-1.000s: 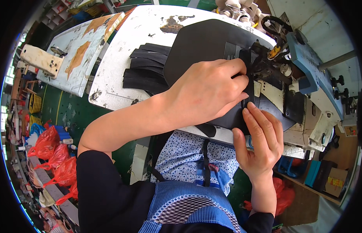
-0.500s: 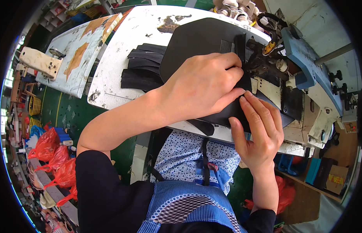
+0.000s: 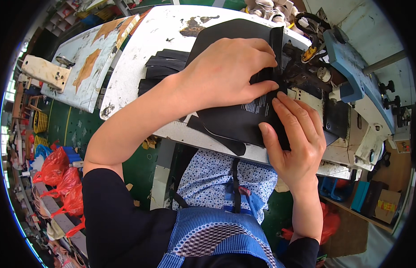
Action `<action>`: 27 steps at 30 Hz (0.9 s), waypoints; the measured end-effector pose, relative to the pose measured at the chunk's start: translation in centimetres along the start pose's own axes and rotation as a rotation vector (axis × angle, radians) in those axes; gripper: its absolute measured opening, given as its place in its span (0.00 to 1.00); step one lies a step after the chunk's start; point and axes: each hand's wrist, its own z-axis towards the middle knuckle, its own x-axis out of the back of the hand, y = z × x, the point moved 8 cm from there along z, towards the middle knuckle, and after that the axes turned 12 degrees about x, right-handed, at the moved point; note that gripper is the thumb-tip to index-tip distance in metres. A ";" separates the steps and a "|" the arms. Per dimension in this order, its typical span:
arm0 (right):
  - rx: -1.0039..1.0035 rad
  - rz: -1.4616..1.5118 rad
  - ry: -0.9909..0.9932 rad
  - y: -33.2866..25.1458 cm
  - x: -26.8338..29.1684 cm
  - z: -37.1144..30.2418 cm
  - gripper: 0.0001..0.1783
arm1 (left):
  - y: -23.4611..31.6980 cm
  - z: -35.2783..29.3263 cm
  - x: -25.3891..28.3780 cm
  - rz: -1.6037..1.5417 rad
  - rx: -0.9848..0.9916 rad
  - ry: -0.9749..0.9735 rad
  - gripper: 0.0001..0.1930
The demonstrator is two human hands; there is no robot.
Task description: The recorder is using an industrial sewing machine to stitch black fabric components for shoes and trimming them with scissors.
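Observation:
A dark, smooth panel [image 3: 243, 29] lies on the white worktable, with pale lined marks on its face. Along its right side runs a narrow black strip [image 3: 276, 38]. My left hand [image 3: 230, 69] reaches across from the left, fingers curled onto this strip and thumb lower down on it. Just below that thumb, my right hand [image 3: 299, 136] rests its outstretched fingertips on the strip's lower part, the thumb spread away over the panel. A layered pile of black strips [image 3: 165, 64] is partly covered by my left forearm. Another loose black piece [image 3: 217, 136] lies by the front edge.
A sewing-type machine with a blue arm [image 3: 351, 67] and dark metal parts stands at the right. The white worktable [image 3: 127, 85] has worn patches. Another table [image 3: 83, 58] is at the far left. Red plastic bags [image 3: 56, 165] sit lower left; pale shoe-like pieces are piled behind.
My left hand has moved up and away from me along the strip, its fingers spreading farther from the thumb. The right hand has shifted slightly away. More of the panel's lined marks show.

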 end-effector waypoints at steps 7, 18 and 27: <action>-0.029 0.019 -0.061 0.4 -0.6 0.5 0.27 | -1.4 1.8 0.1 0.045 -0.053 -0.008 0.18; -0.003 0.003 -0.082 0.7 -0.8 0.3 0.30 | -4.5 7.4 0.0 0.126 0.009 -0.120 0.20; -0.003 0.019 -0.058 0.5 -0.7 0.8 0.29 | -10.3 10.3 -3.2 -0.353 0.175 -0.338 0.30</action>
